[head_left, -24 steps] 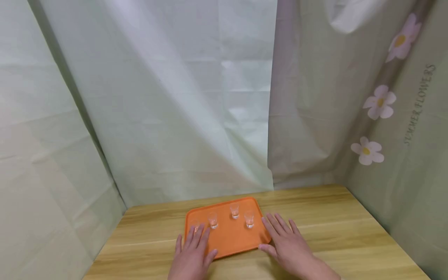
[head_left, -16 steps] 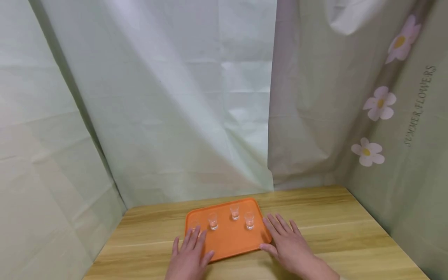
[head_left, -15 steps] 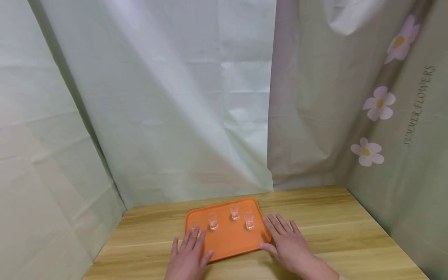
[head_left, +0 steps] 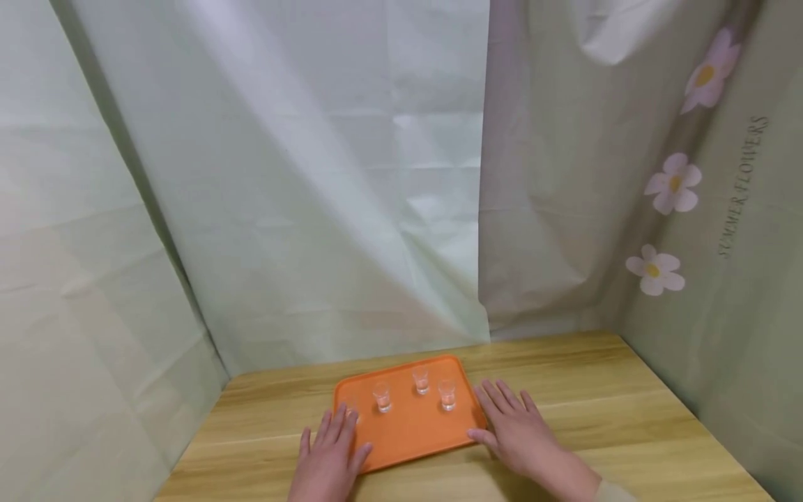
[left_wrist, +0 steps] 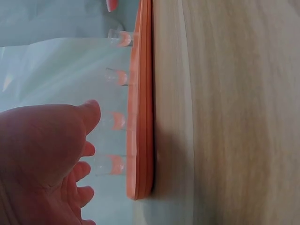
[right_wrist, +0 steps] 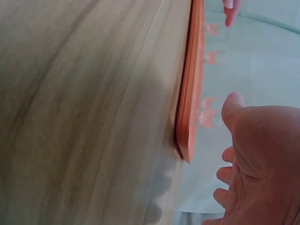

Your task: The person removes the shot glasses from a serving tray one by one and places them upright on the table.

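Note:
An orange tray (head_left: 408, 440) lies on the wooden table, carrying several small clear shot glasses, all upright. One glass (head_left: 383, 399) stands left of the middle, another (head_left: 421, 381) toward the back, and a third (head_left: 447, 396) at the right. My left hand (head_left: 327, 457), palm down with fingers spread, is over the tray's left edge and partly hides the leftmost glass (left_wrist: 111, 165). On the opposite side, my right hand (head_left: 519, 432) hovers with straight fingers by the right edge. Both wrist views show the hands raised above the tray rim, holding nothing.
The wooden tabletop (head_left: 583, 390) extends to both sides of the tray. A pale curtain (head_left: 345, 209) hangs behind the table, and a flower-printed curtain (head_left: 740, 314) borders it on the right. Another pale sheet (head_left: 94, 293) hangs at the left.
My left hand has drifted to the left and my right hand slightly to the right, so they are farther apart. The tray and its glasses have stayed in place.

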`<state>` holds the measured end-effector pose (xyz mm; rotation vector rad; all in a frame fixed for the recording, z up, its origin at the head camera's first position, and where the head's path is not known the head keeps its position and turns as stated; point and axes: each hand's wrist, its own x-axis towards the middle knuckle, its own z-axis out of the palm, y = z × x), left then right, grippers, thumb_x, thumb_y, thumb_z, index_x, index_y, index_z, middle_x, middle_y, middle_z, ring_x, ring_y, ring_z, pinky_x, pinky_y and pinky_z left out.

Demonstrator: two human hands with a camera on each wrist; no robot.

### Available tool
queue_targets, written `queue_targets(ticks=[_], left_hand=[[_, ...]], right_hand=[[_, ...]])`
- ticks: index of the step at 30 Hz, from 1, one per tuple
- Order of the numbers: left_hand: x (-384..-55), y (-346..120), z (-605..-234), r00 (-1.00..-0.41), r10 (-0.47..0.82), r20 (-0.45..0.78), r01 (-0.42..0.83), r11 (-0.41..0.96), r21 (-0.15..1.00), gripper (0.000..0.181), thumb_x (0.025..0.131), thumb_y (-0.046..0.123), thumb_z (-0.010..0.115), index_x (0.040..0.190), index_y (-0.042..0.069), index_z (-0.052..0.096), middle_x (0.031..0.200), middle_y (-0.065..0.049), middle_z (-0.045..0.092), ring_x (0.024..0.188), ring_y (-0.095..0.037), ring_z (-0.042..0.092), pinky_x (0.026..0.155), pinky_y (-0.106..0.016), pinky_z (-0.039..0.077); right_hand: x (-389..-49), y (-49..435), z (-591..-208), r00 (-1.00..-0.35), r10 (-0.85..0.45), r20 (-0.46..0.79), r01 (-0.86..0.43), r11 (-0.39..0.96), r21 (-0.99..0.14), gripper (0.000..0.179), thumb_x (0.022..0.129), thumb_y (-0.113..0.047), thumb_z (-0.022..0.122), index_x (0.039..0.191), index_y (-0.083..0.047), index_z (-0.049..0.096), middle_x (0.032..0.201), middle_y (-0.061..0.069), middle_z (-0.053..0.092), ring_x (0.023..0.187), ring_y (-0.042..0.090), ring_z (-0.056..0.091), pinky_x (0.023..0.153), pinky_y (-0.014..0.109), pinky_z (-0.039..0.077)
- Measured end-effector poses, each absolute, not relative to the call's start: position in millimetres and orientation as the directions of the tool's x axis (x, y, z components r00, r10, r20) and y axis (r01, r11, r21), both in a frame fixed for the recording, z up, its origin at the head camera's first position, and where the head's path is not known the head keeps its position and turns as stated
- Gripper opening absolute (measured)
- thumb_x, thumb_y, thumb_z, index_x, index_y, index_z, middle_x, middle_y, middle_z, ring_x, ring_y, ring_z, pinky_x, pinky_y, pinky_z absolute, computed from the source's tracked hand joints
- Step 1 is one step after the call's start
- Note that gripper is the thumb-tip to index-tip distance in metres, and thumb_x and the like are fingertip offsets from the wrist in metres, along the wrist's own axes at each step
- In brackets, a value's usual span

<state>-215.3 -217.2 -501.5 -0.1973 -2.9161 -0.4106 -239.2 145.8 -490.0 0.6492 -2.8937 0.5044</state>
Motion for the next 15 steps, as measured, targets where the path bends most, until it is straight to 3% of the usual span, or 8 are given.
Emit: queue_targets(ticks=[6, 15], left_hand=[[-213, -222, -502, -0.962, 0.105, 0.25, 0.17, 0.952, 0.256, 0.068, 0.108, 0.045, 0.069, 0.162, 0.007, 0.055, 0.173, -0.02, 0.042, 0.158, -0.051, 0.036, 0.122, -0.082, 0.022], [-211, -234, -497, -0.973, 0.052, 0.225, 0.11, 0.961, 0.255, 0.074, 0.109, 0.043, 0.068, 0.164, -0.003, 0.048, 0.172, -0.026, 0.04, 0.159, -0.053, 0.034, 0.123, -0.082, 0.019]], right_hand=[[-243, 145, -492, -0.903, -0.385, 0.191, -0.426, 0.86, -0.28, 0.081, 0.108, -0.058, 0.061, 0.168, -0.005, 0.046, 0.174, 0.018, 0.04, 0.161, 0.044, 0.034, 0.126, 0.076, 0.026], [-253, 145, -501, -0.905, -0.388, 0.176, -0.424, 0.859, -0.288, 0.08, 0.109, -0.057, 0.06, 0.166, -0.003, 0.047, 0.173, 0.021, 0.041, 0.16, 0.046, 0.035, 0.125, 0.076, 0.026]])
